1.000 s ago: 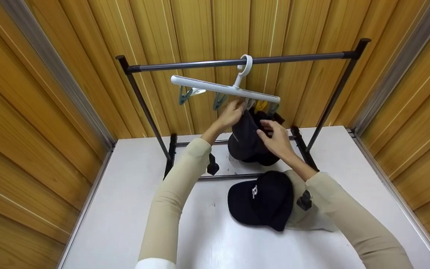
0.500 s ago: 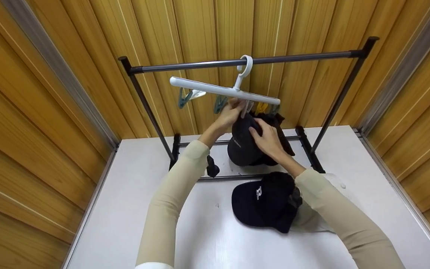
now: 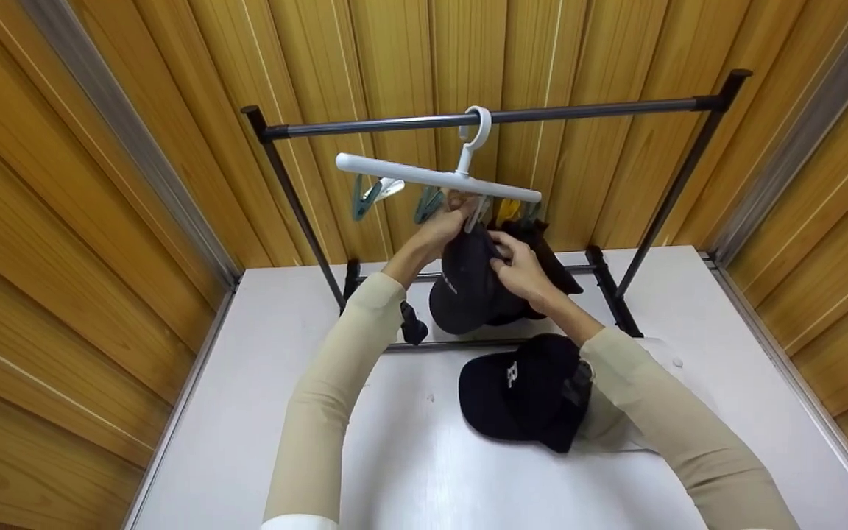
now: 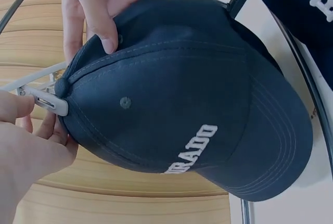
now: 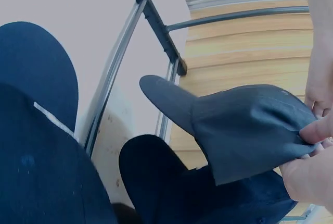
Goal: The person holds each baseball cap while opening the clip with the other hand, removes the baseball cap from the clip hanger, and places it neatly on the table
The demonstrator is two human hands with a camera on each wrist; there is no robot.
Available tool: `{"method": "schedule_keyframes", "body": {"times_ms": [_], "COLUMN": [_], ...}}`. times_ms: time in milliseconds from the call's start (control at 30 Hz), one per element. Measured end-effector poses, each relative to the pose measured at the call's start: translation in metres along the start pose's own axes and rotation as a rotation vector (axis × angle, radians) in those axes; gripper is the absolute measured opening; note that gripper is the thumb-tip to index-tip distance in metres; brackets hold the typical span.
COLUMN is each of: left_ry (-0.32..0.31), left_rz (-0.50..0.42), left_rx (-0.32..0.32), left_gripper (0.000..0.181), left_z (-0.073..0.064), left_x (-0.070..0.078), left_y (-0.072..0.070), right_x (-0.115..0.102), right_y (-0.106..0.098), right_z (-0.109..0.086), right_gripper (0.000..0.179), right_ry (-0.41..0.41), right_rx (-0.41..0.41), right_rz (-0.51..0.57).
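Observation:
A dark cap [image 3: 461,283] with white lettering hangs brim-down below the white hanger [image 3: 424,174]. My left hand [image 3: 442,227] pinches a white clothespin [image 4: 49,101], whose tip lies over the top of the cap's crown. My right hand [image 3: 521,269] holds the crown's right side, thumb and fingers gathering the fabric, as the right wrist view shows. Behind it, to the right, another dark cap [image 3: 553,265] hangs under the hanger, partly hidden by the front cap and my right hand.
The hanger hooks over the dark rail of a garment rack [image 3: 593,112]. Green clothespins [image 3: 365,199] and a yellow clothespin [image 3: 509,210] dangle from its bar. On the white surface lie a black cap [image 3: 520,390] and a beige cap [image 3: 612,423], partly under my right forearm.
My right hand has moved from loosely beside the cap to gripping its crown. The cap has turned and shifted slightly left, its lettering now showing. My left hand stays at the clothespin.

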State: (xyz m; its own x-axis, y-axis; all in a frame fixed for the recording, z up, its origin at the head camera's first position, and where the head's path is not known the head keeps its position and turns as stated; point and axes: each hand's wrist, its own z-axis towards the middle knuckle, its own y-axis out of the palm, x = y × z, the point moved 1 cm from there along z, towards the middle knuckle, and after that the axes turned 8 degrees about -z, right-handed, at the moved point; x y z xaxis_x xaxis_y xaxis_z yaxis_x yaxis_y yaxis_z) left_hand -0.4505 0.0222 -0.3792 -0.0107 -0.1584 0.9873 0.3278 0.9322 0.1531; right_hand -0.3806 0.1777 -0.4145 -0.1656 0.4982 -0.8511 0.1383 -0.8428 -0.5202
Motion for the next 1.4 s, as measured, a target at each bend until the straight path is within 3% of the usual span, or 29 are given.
{"method": "schedule_keyframes", "body": {"times_ms": [200, 633, 833, 1033, 1400], "left_ry": [-0.031, -0.015, -0.050, -0.010, -0.093], "left_rz": [-0.076, -0.094, -0.143, -0.161, -0.255], "left_rx": [0.009, 0.063, 0.090, 0.115, 0.115], "left_gripper": [0.015, 0.023, 0.023, 0.026, 0.028], "left_z": [0.003, 0.009, 0.015, 0.020, 0.022], "left_x": [0.002, -0.005, -0.004, -0.003, -0.025], "left_y": [0.002, 0.003, 0.008, 0.012, 0.007], "right_x": [-0.006, -0.011, -0.011, -0.012, -0.004], "right_y": [0.001, 0.005, -0.004, -0.009, 0.000], "right_z": [-0.001, -0.005, -0.001, 0.001, -0.008], "right_gripper": [0.054, 0.061, 0.063, 0.064, 0.063], "right_ry": [0.055, 0.183, 0.255, 0.260, 0.305], "right_rx": [-0.050, -0.095, -0.128, -0.136, -0.147], "right_rz": [0.149, 0.288, 0.330, 0.341, 0.387]}}
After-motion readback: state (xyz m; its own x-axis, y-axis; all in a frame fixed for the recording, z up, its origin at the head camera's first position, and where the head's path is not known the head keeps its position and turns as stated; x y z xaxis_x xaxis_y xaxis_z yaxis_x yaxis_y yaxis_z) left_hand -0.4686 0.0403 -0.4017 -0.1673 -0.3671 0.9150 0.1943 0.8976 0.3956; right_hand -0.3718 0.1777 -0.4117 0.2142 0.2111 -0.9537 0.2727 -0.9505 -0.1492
